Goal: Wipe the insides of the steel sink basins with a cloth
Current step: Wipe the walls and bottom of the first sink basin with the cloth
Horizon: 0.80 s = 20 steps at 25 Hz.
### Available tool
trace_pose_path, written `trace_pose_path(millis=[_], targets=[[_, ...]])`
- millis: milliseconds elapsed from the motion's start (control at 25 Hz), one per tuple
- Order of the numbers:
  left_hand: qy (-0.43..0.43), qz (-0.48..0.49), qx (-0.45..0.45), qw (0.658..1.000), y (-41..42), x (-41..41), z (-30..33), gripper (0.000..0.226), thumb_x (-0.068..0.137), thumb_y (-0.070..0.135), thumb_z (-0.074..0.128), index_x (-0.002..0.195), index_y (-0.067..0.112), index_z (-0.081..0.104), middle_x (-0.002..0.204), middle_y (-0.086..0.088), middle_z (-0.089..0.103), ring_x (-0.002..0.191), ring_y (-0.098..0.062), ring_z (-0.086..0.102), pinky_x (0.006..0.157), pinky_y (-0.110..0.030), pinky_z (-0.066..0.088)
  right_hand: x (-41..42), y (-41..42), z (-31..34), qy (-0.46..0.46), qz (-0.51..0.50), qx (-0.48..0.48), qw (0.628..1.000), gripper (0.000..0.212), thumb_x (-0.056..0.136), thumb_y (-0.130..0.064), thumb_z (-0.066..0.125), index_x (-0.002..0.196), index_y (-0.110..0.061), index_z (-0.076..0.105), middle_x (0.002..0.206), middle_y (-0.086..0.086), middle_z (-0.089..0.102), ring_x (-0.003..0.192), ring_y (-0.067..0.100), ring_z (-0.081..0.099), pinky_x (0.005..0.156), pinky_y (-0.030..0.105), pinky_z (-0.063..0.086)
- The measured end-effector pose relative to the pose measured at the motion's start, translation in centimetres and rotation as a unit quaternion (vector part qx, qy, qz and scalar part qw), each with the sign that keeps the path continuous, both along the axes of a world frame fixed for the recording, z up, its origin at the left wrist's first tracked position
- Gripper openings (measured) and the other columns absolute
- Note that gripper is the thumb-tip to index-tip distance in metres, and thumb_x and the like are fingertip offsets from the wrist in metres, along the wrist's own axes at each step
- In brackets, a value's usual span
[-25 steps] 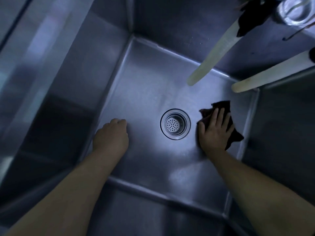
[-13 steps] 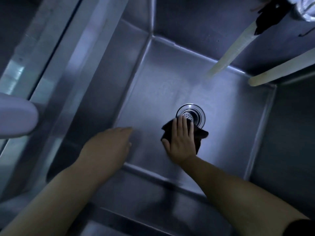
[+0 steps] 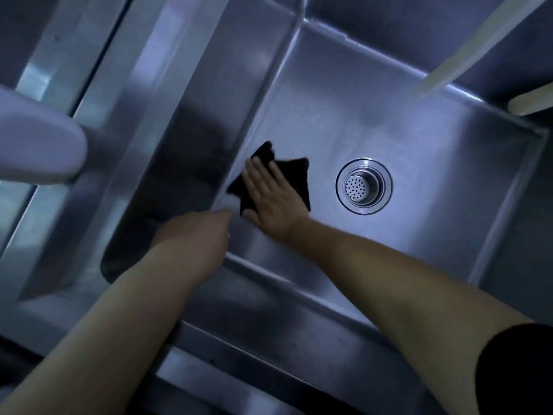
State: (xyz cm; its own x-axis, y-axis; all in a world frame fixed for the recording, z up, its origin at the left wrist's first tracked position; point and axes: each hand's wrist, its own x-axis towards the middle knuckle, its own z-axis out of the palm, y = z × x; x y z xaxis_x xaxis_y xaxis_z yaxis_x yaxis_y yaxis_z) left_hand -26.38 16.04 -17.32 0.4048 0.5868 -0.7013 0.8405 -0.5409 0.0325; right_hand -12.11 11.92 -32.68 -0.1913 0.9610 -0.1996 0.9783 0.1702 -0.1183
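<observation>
I look down into a deep steel sink basin (image 3: 419, 235). A dark cloth (image 3: 294, 172) lies flat on its floor at the left edge, where the floor meets the left wall. My right hand (image 3: 269, 199) presses flat on the cloth with fingers spread, covering its middle. My left hand (image 3: 194, 232) rests at the basin's near left corner, fingers together and pointing right; whether it touches the steel I cannot tell. The round drain strainer (image 3: 363, 184) sits to the right of the cloth, uncovered.
Two pale hose ends (image 3: 449, 67) (image 3: 529, 100) hang over the basin's far right corner. A blurred white rounded object (image 3: 39, 139) juts in from the left above the steel rim (image 3: 125, 85). The sink's front ledge (image 3: 269, 354) runs below my arms.
My right hand slid the cloth leftward, from right of the drain, across it, to the left wall. My left hand drew back to the near left corner. The view shifted left.
</observation>
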Motion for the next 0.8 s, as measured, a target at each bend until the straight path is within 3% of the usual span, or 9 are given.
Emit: trace_pose_path(millis=[160, 360, 480, 600, 680, 800], targets=[[0.038, -0.004, -0.014, 0.999, -0.3, 0.3, 0.3, 0.033, 0.097, 0.031, 0.040, 0.128, 0.022, 0.047, 0.134, -0.006, 0.054, 0.119, -0.028, 0.053, 0.093, -0.035, 0.045, -0.6, -8.4, 0.0, 0.032, 0.110, -0.005, 0.993, 0.072, 0.093, -0.049, 0.031, 0.148, -0.004, 0.021, 0.155, 0.014, 0.020, 0.145, 0.027, 0.013, 0.118, 0.044, 0.000], [0.051, -0.010, -0.002, 0.999, -0.6, 1.0, 1.1, 0.033, 0.096, 0.031, 0.041, 0.127, 0.022, 0.048, 0.134, -0.005, 0.055, 0.120, -0.027, 0.054, 0.095, -0.035, 0.046, 6.2, -17.5, 0.9, 0.044, 0.133, -0.032, 0.990, 0.069, 0.092, -0.050, 0.036, 0.147, -0.011, 0.023, 0.153, 0.007, 0.028, 0.143, 0.024, 0.020, 0.116, 0.046, 0.011], [0.029, -0.042, 0.020, 0.999, -0.9, 1.6, 1.9, 0.033, 0.094, 0.031, 0.043, 0.124, 0.021, 0.050, 0.128, -0.005, 0.059, 0.115, -0.027, 0.057, 0.092, -0.035, 0.048, 11.1, -19.8, 1.7, 0.011, 0.037, -0.063, 0.997, 0.074, 0.090, -0.054, 0.035, 0.150, -0.017, 0.015, 0.154, 0.006, 0.028, 0.145, 0.023, 0.011, 0.116, 0.046, 0.006], [0.005, -0.070, 0.016, 0.997, -1.4, 2.1, 2.8, 0.031, 0.093, 0.028, 0.044, 0.122, 0.020, 0.051, 0.124, -0.006, 0.061, 0.112, -0.028, 0.057, 0.090, -0.035, 0.048, 14.9, -20.2, 2.5, -0.002, -0.114, -0.092, 0.989, 0.070, 0.094, -0.060, 0.017, 0.151, -0.018, 0.013, 0.153, 0.010, 0.029, 0.147, 0.022, -0.002, 0.114, 0.048, 0.009], [-0.015, -0.067, 0.000, 0.998, -1.7, 2.2, 3.2, 0.030, 0.093, 0.026, 0.046, 0.121, 0.019, 0.052, 0.124, -0.007, 0.060, 0.112, -0.028, 0.057, 0.091, -0.036, 0.047, 16.2, -20.5, 3.0, -0.007, -0.213, -0.104, 0.972, 0.071, 0.094, -0.062, 0.012, 0.148, -0.016, 0.024, 0.152, 0.013, 0.031, 0.145, 0.028, 0.009, 0.110, 0.050, 0.012], [-0.042, -0.070, -0.016, 0.996, -3.1, 2.8, 3.6, 0.038, 0.094, 0.026, 0.045, 0.131, 0.021, 0.048, 0.132, -0.007, 0.056, 0.118, -0.026, 0.053, 0.096, -0.034, 0.043, 15.8, -21.6, 4.4, -0.028, -0.365, -0.118, 0.923, 0.072, 0.088, -0.060, 0.030, 0.149, -0.021, 0.024, 0.156, 0.013, 0.021, 0.140, 0.042, 0.018, 0.106, 0.058, 0.014]])
